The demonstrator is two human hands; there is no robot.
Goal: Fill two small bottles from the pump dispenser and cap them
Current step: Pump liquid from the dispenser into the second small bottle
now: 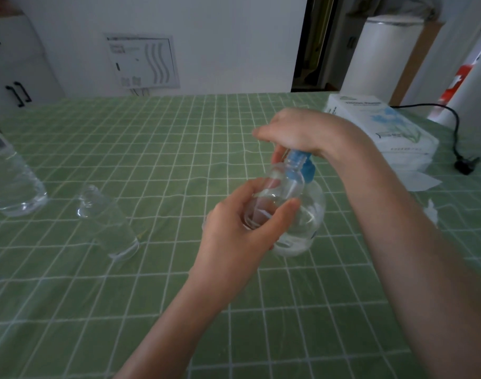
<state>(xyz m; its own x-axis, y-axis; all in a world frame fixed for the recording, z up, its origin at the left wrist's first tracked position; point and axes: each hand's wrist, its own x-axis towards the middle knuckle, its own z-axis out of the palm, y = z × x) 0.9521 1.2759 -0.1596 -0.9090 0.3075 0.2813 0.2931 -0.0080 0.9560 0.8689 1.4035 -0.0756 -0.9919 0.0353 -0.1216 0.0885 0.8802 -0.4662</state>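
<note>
A clear pump dispenser (309, 214) with a blue pump head (306, 168) stands on the green checked tablecloth, right of centre. My right hand (296, 132) rests on top of the pump head, fingers curled over it. My left hand (239, 222) grips a small clear bottle (277, 187) held up against the dispenser, its mouth under the blue nozzle. A second small clear bottle (108, 220) stands uncapped on the cloth to the left, apart from both hands. No caps are visible.
A large clear water bottle (12, 184) stands at the left edge. A white tissue pack (384, 127) lies at the back right, with a black cable and plug (464, 162) beside it. The green tablecloth (179, 310) fills the foreground.
</note>
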